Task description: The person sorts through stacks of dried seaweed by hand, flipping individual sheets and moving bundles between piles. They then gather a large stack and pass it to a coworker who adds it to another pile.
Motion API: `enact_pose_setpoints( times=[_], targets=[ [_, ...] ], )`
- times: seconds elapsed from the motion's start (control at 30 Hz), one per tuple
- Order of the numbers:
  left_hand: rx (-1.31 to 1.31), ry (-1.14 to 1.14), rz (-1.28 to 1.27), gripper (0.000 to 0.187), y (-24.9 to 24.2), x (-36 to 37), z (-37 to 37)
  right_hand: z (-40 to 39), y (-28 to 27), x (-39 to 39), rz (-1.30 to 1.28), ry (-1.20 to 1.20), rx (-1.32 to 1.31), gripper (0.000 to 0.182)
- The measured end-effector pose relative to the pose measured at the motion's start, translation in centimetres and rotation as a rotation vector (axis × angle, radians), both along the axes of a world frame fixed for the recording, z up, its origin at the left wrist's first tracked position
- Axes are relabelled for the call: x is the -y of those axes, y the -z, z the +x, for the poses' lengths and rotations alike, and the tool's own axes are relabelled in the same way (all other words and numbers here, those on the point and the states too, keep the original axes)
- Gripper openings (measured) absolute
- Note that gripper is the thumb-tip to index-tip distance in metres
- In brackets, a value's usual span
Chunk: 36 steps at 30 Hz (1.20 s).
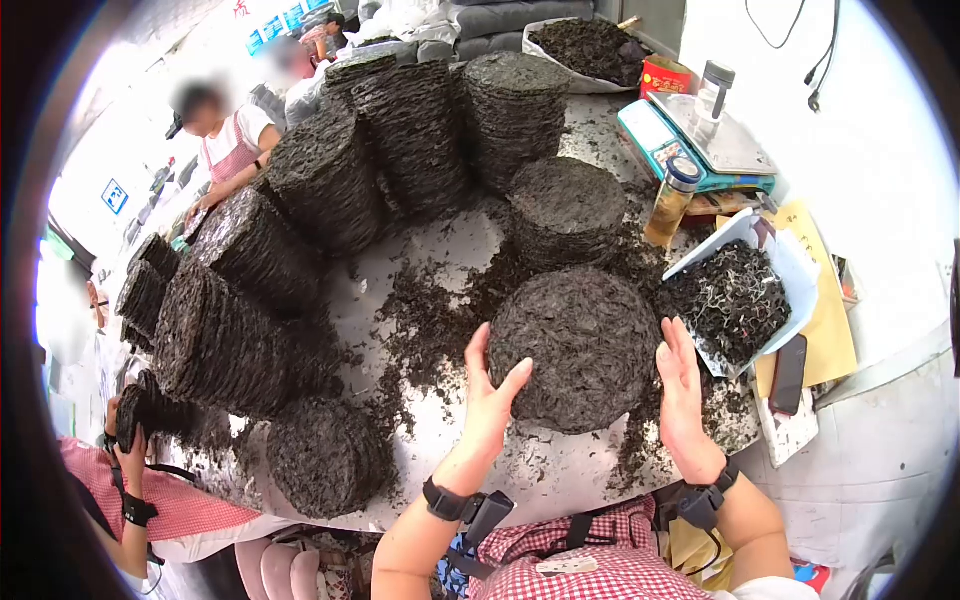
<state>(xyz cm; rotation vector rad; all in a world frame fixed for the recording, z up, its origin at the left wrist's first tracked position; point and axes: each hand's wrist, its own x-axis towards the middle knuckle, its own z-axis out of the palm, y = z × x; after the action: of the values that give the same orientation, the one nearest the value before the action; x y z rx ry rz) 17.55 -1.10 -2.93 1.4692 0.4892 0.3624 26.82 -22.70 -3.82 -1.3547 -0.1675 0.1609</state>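
Note:
A round, dark cake of dried seaweed [575, 350] lies on the table in front of me, its top coarse and matted. My left hand [490, 400] is at its left edge, fingers stretched along the side and thumb tip over the rim. Along the right edge my right hand [682, 390] stands upright, with straight fingers right beside the rim. Both hands are open and frame the cake from opposite sides. Just behind it rises a short seaweed stack [567, 210]. Loose dark flakes [425, 310] lie scattered around.
Tall seaweed stacks [410, 130] curve around the back and left. A blue bin [800, 300] of scraps, a phone [788, 375], a bottle [672, 200] and a scale [700, 140] are at right. At left, a co-worker's hand [130, 455] holds seaweed near a lower stack [325, 460].

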Motion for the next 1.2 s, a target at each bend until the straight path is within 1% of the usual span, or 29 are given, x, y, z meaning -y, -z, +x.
enact_pose_setpoints(
  times=[0.03,0.07,0.13,0.17,0.2,0.27,0.3,0.33,0.37,0.4,0.43,0.47,0.5,0.53,0.6,0.7,0.8,0.83,0.9,0.93,0.97,1.0,1.03,1.07,1.1,1.2],
  targets=[
    [0.053,0.054,-0.172,0.090,0.2,0.1,0.5,0.8,0.3,-0.3,-0.044,-0.009,-0.027,0.073],
    [0.057,0.036,-0.187,0.090,0.3,0.3,0.9,1.2,0.4,-0.3,-0.164,-0.078,0.000,0.075],
    [0.062,-0.014,-0.221,0.091,0.5,0.6,1.1,0.8,-0.3,-1.5,-0.136,-0.209,-0.040,0.074],
    [0.057,0.004,-0.286,0.097,0.4,0.2,1.1,1.2,0.0,-1.4,-0.162,-0.181,0.004,0.072],
    [0.013,-0.006,-0.247,0.099,0.8,0.0,1.1,1.8,0.4,-1.1,-0.186,-0.158,0.050,0.072],
    [-0.078,-0.043,-0.169,0.104,2.1,-0.7,0.9,3.3,0.4,-0.6,-0.128,-0.057,-0.181,0.076],
    [-0.025,-0.024,-0.316,0.111,2.6,-0.9,1.0,4.1,0.6,-0.4,-0.099,-0.022,-0.300,0.079],
    [-0.054,0.005,-0.465,0.111,3.3,-1.2,1.0,5.6,3.9,0.9,-0.066,-0.048,-0.416,0.078],
    [-0.088,0.060,-0.700,0.116,3.6,-1.3,0.9,5.4,4.5,0.7,-0.058,-0.027,-0.566,0.071],
    [-0.081,0.113,-0.758,0.122,5.7,-1.6,1.3,5.8,6.9,1.7,0.061,-0.162,-0.578,0.057],
    [-0.094,0.128,-0.815,0.126,5.5,-1.3,1.3,6.3,9.3,2.6,0.172,-0.299,-0.598,0.044],
    [-0.095,0.091,-0.817,0.126,4.8,-0.7,1.1,6.6,9.4,3.0,0.170,-0.388,-0.581,0.043],
    [-0.059,0.164,-0.744,0.126,6.4,-0.9,1.3,7.1,9.4,3.3,0.127,-0.444,-0.580,0.044],
    [-0.077,0.163,-0.724,0.127,6.1,-0.9,1.3,7.9,9.8,4.0,0.125,-0.483,-0.651,0.046],
    [-0.081,0.217,-0.817,0.120,6.3,-1.0,0.9,8.2,10.3,4.9,0.125,-0.527,-0.698,0.048],
    [-0.078,0.253,-0.933,0.115,3.1,-0.8,-1.5,6.6,8.6,4.8,0.153,-0.598,-0.675,0.045],
    [0.034,0.170,-0.890,0.111,1.0,-1.4,-4.8,6.1,8.4,5.3,0.152,-0.644,-0.574,0.048],
    [0.067,0.085,-0.777,0.108,0.6,-1.9,-6.2,5.9,8.2,4.8,0.240,-0.632,-0.684,0.049],
    [0.175,-0.002,-0.113,0.093,-1.5,-4.1,-10.6,4.6,6.9,2.8,0.296,-0.624,-0.760,0.050],
    [0.172,-0.122,0.292,0.080,-1.5,-5.8,-13.1,3.2,5.5,1.0,0.326,-0.621,-0.798,0.050],
    [0.134,-0.289,0.291,0.071,-2.4,-7.1,-15.8,2.3,4.5,-0.7,0.346,-0.648,-0.811,0.049],
    [0.168,-0.442,0.124,0.060,-4.3,-7.4,-18.3,1.3,3.4,-2.7,0.368,-0.695,-0.827,0.049],
    [0.178,-0.557,0.168,0.056,-4.7,-8.0,-20.9,0.1,2.5,-4.9,0.388,-0.747,-0.841,0.048],
    [0.204,-0.623,0.205,0.055,-5.4,-8.4,-23.3,-1.0,1.6,-7.0,0.413,-0.800,-0.868,0.048],
    [0.179,-0.688,0.313,0.055,-5.9,-8.6,-25.5,-2.2,0.9,-9.5,0.430,-0.859,-0.889,0.047],
    [0.177,-0.850,0.653,0.062,-8.5,-7.5,-29.8,-6.0,0.1,-17.4,0.447,-1.053,-0.940,0.047]
  ],
)
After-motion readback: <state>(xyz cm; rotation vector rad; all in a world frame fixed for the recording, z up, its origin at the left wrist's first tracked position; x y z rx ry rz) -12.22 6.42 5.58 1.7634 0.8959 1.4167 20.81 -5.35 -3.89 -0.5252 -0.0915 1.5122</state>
